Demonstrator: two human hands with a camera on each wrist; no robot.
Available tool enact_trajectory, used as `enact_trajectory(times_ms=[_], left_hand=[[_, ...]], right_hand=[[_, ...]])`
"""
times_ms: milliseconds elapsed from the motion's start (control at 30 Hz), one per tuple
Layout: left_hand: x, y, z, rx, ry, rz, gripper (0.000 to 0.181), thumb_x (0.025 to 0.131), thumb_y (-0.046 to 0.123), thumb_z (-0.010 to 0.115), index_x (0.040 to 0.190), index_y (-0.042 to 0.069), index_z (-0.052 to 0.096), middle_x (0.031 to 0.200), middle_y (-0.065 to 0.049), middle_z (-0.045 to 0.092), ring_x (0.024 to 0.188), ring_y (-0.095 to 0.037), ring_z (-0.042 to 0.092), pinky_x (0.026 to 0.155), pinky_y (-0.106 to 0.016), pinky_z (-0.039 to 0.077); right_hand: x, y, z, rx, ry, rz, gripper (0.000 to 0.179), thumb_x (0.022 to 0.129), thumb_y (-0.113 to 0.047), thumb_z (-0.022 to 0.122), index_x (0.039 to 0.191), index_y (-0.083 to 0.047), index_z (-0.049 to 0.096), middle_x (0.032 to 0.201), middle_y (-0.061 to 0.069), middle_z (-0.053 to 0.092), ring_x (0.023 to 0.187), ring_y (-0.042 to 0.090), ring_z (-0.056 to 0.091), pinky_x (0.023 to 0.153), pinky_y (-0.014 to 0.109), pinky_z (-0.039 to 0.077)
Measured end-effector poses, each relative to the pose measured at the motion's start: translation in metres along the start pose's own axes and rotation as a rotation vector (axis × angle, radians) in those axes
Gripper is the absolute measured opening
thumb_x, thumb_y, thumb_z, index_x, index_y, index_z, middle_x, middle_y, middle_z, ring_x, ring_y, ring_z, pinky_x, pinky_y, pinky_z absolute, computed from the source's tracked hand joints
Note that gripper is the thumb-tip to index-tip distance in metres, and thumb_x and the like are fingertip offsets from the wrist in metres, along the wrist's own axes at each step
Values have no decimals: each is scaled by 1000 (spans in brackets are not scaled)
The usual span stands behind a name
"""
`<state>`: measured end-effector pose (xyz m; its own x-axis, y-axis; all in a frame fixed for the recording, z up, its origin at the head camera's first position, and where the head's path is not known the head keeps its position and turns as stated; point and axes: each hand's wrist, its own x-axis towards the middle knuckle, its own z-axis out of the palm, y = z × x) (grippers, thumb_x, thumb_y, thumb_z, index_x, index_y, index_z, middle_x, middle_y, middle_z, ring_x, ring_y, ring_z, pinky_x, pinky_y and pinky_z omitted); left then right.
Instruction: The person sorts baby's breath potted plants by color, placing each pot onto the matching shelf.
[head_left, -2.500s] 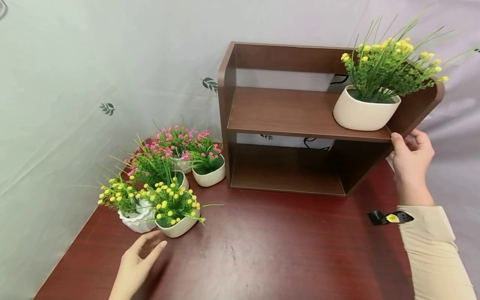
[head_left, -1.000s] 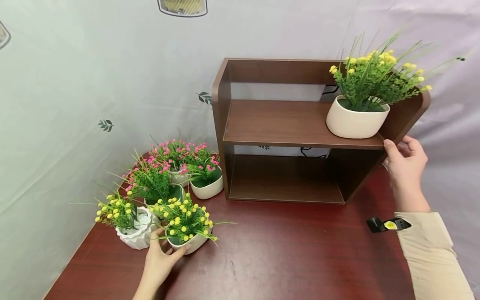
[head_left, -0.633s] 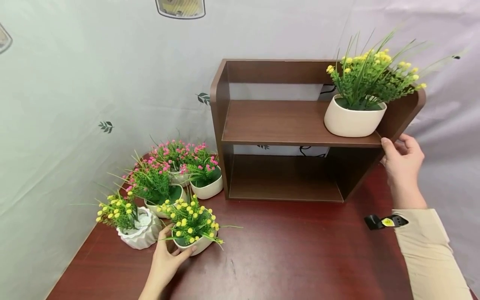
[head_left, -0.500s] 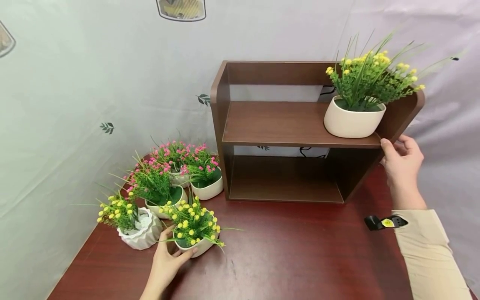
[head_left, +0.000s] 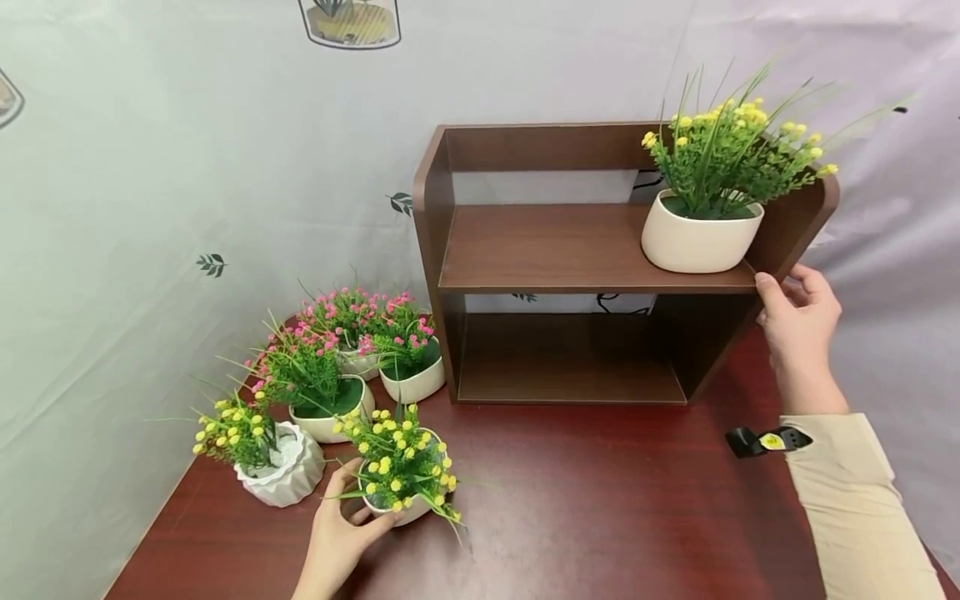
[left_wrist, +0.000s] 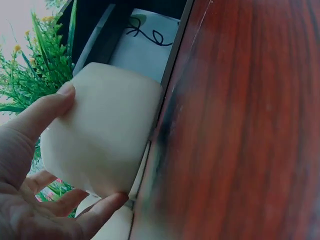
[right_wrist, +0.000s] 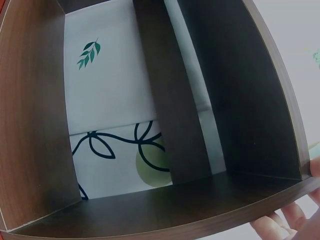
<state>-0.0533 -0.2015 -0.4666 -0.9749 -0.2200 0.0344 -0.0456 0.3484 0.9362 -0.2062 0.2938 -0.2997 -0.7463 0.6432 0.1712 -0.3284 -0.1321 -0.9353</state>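
At the front left, my left hand (head_left: 336,527) grips a cream oval flowerpot (left_wrist: 105,130) of small yellow flowers (head_left: 397,462), thumb on one side and fingers on the other. In the left wrist view the pot's base is close over the red-brown table (left_wrist: 245,125). My right hand (head_left: 804,321) holds the right side of a two-tier brown shelf (head_left: 547,246), with its thumb at the front edge of the upper board and its fingers round behind the side panel. On that upper board, at the right end, stands a larger cream pot (head_left: 701,242) with yellow flowers and long grass.
Left of the held pot stands a white ridged pot (head_left: 288,479) with yellow flowers. Behind it are a cream pot (head_left: 367,404) and a white pot (head_left: 360,363), both with pink flowers. Another pink-flowered cream pot (head_left: 416,383) stands right beside the shelf's left panel. A pale curtain (head_left: 150,167) hangs behind.
My left hand has reached the yellow-flowered pot, taken hold of it and shifted it right and toward me, away from the ridged pot. The right hand keeps its hold on the shelf.
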Motion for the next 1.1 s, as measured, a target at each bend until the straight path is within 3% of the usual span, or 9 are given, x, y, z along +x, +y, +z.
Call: enact_trajectory(times_ms=[167, 333, 433, 567, 800, 1033, 1100], left_hand=[[-2, 11, 3, -61, -30, 18, 83, 66, 0, 84, 136, 11, 41, 122, -15, 48, 90, -3, 56, 76, -18, 54], [-2, 29, 4, -70, -57, 44, 82, 66, 0, 83, 137, 11, 41, 119, -15, 47, 88, -6, 59, 78, -19, 53], [-2, 40, 4, -55, -59, 73, 82, 65, 0, 83, 135, 11, 43, 121, -11, 48, 92, -5, 55, 78, -19, 53], [-2, 51, 3, -76, -69, 68, 82, 64, -2, 84, 134, 12, 45, 125, -4, 49, 93, -5, 54, 76, -22, 55], [-3, 69, 2, -129, -138, 43, 86, 66, -3, 82, 139, 12, 40, 129, -17, 43, 82, -8, 65, 75, -21, 55], [1, 98, 3, -119, -172, 124, 87, 61, -2, 85, 136, 14, 45, 110, -18, 49, 83, -13, 63, 75, -26, 56], [3, 107, 3, -100, -178, 148, 86, 60, 0, 86, 135, 14, 46, 115, -17, 50, 85, -14, 63, 76, -28, 56]], right_hand=[[1, 0, 0, 5, 1, -4, 19, 80, -1, 70, 89, -17, 66, 69, -3, 58, 42, 5, 45, 37, 14, 37], [1, 1, 1, 7, -11, -26, 17, 81, -1, 69, 88, -16, 66, 69, -3, 59, 42, 5, 45, 37, 14, 36], [1, 0, 0, 14, -9, -24, 17, 81, -1, 69, 87, -16, 65, 69, -3, 60, 42, 5, 44, 37, 14, 36], [1, 0, 1, 29, -4, -16, 17, 81, 0, 68, 87, -15, 66, 69, -3, 60, 42, 6, 44, 37, 15, 36], [2, 0, 1, 40, -19, -39, 18, 81, 2, 68, 88, -15, 66, 68, -2, 59, 43, 6, 43, 37, 14, 36], [1, 1, 1, 31, -22, -40, 17, 81, 1, 68, 87, -15, 66, 68, -2, 59, 41, 6, 43, 37, 14, 37], [1, 2, 0, 26, -21, -38, 16, 81, 0, 68, 87, -15, 66, 69, -2, 59, 41, 6, 43, 37, 14, 37]])
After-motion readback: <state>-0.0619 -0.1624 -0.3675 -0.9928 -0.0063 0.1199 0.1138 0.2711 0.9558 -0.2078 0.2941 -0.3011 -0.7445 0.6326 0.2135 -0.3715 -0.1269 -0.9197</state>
